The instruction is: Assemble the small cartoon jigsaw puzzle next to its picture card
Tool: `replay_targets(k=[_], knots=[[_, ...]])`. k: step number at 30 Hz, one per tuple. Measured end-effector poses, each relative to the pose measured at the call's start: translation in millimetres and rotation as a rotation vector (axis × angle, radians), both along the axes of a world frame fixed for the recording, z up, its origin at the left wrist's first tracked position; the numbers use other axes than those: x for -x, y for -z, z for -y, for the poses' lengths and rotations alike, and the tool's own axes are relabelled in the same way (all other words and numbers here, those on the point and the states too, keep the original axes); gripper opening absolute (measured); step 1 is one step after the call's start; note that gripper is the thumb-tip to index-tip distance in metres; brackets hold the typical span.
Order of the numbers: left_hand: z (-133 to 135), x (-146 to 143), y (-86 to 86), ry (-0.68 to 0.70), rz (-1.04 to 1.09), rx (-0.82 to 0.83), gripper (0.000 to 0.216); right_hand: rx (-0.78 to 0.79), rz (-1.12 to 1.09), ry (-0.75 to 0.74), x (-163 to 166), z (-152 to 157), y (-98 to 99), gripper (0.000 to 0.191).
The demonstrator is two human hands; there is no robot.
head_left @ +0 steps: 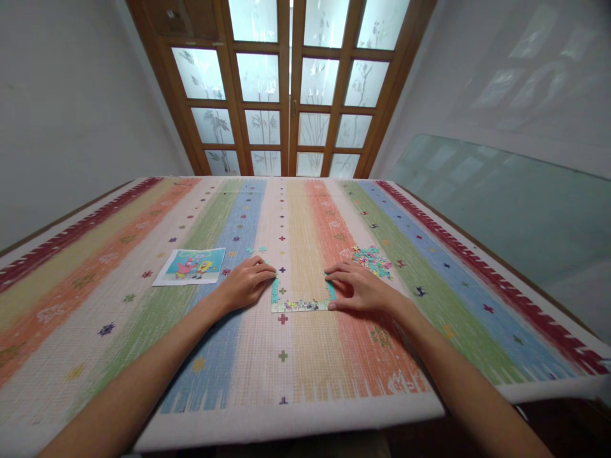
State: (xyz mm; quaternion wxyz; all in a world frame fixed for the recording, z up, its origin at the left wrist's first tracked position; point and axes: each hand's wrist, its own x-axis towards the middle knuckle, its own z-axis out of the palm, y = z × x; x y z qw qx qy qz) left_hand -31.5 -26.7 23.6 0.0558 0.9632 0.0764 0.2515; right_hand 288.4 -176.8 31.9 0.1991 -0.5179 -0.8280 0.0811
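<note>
A partly joined jigsaw puzzle border (300,306) lies on the cloth in a U shape, with a bottom row and two side strips. My left hand (249,281) has its fingers bent and pressed together at the top end of the left strip; its thumb is hidden. On the other side, my right hand (360,287) brackets the right strip, fingertips at its upper end and thumb by the bottom corner. Just beyond the right hand sits a pile of loose jigsaw pieces (373,261). A few teal pieces (256,249) lie behind my left hand.
A printed cartoon reference picture (191,266) lies flat to the left of my left hand. The striped tablecloth (305,362) covers the table up to its near edge. Wooden doors with glass panes (291,95) stand beyond, and a glass-like panel (506,222) is along the right.
</note>
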Motion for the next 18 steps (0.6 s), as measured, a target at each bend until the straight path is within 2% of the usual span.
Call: replay_targets(k=[10,18], knots=[[3.0,2.9,0.5,-0.007,-0.005,-0.072,0.026,0.006,0.011,0.007,-0.4,1.2,0.3,0.051],[5.6,8.3,-2.7,-0.039,-0.016,-0.008,0.028,0.009,-0.015,0.011,-1.5,0.8,1.0,0.055]])
